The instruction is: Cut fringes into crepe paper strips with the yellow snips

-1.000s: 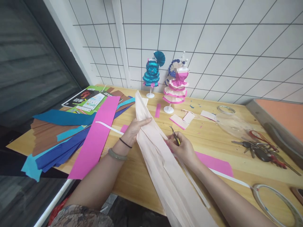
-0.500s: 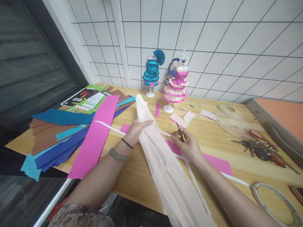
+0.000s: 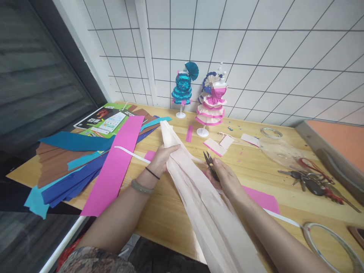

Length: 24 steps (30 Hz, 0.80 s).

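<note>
Paper [image 3: 196, 185]: While its far end rests over the bench [image 3: 162, 212], the long pale sheet slants down past the near edge.
Left hand [image 3: 163, 157]: clamped on the paper near that end, thumb on top, probably to hold the layers together.
Right hand [image 3: 227, 178]: closed around snips [image 3: 209, 165] just beside the paper, blades parted and pointing away, perhaps to spare the sheet.
Blue dress [image 3: 182, 89], pink dress [image 3: 212, 108]: upright on stands at the back, likely out of the arms' way.

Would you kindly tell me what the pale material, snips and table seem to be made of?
Pale material: probably matte crepe paper, from its soft creases. Snips: blades apparently dark metal, thin and pointed. Table: wood or wood-look, lightly glossy, with visible grain.
</note>
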### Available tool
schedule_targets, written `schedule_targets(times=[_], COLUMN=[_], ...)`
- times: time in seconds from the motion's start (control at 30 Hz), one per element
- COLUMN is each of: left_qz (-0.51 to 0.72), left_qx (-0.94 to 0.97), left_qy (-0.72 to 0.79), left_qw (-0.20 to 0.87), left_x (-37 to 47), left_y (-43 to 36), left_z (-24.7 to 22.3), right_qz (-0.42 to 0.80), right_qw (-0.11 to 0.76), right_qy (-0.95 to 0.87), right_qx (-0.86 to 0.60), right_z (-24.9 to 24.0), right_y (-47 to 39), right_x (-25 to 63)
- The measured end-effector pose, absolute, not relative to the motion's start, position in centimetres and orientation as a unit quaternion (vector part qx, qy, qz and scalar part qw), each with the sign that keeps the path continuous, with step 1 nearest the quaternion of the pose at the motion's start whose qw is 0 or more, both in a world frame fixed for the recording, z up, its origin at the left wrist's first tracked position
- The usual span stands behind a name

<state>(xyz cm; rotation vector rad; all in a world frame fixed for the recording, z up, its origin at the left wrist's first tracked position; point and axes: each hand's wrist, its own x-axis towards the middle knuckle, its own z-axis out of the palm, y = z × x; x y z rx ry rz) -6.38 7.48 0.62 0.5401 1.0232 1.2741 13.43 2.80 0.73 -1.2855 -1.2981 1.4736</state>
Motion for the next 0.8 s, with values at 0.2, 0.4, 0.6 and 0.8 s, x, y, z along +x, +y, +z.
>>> schedule_targets(times=[0.2, 0.4, 0.6, 0.8], left_qz=[0.577, 0.632, 0.509, 0.444], left_qx=[0.282, 0.475, 0.673, 0.735], left_qy=[0.460, 0.556, 0.528, 0.475], left_qw=[0.613, 0.258, 0.092, 0.192], left_x=[-6.6, -6.7, -4.9, -3.9], left_y=[7.7, 7.7, 5.9, 5.3], left_z=[0.2, 0.9, 1.3, 0.4], right_qz=[0.596, 0.402, 0.353, 0.341], right_qw=[0.383, 0.402, 0.402, 0.386], right_qy=[-0.510, -0.614, -0.647, -0.670], right_qx=[-0.488, -0.547, -0.543, -0.534], right_z=[0.9, -0.3, -0.9, -1.0], right_y=[3.2, 3.3, 3.1, 2.6], right_x=[13.5, 13.6, 13.6, 13.2])
